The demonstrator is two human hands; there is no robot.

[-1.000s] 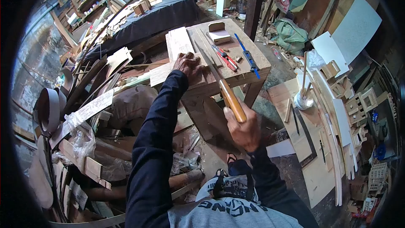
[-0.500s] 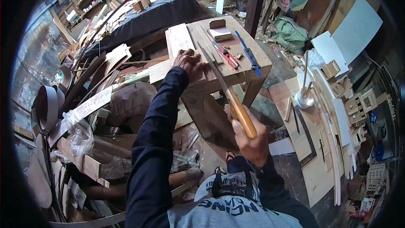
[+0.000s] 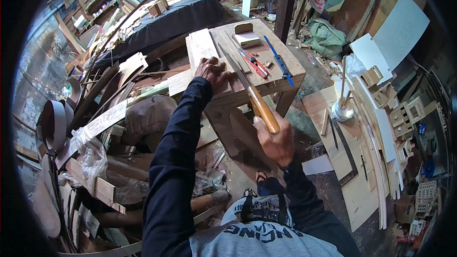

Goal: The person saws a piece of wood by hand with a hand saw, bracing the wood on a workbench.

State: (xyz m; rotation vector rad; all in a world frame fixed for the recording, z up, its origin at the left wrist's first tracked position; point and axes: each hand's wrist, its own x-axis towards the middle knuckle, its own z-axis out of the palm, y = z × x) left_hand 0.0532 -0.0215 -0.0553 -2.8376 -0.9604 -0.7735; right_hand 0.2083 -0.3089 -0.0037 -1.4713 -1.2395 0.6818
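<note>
My left hand [image 3: 212,73] presses down at the near edge of the wooden bench [image 3: 281,50], its fingers bent over a wood piece that it mostly hides. Closed around the wooden handle of a long saw [image 3: 263,108] is my right hand [image 3: 277,138], just in front of the bench. The blade slants up and away, past the right side of my left hand. Pale boards [image 3: 202,47] lie beyond my left hand. Further right on the bench are a red tool [image 3: 255,64], a blue clamp-like tool [image 3: 280,62] and a small wooden block [image 3: 247,38].
Scrap wood and plastic [image 3: 90,154] fill the left side. A dark-covered table [image 3: 190,14] with wood pieces stands behind. On the right, a plywood sheet [image 3: 350,197] holds strips and a white container [image 3: 342,109]. A person sits at the far top.
My right hand has pushed the saw forward and up, toward the bench. My left hand stays in nearly the same place.
</note>
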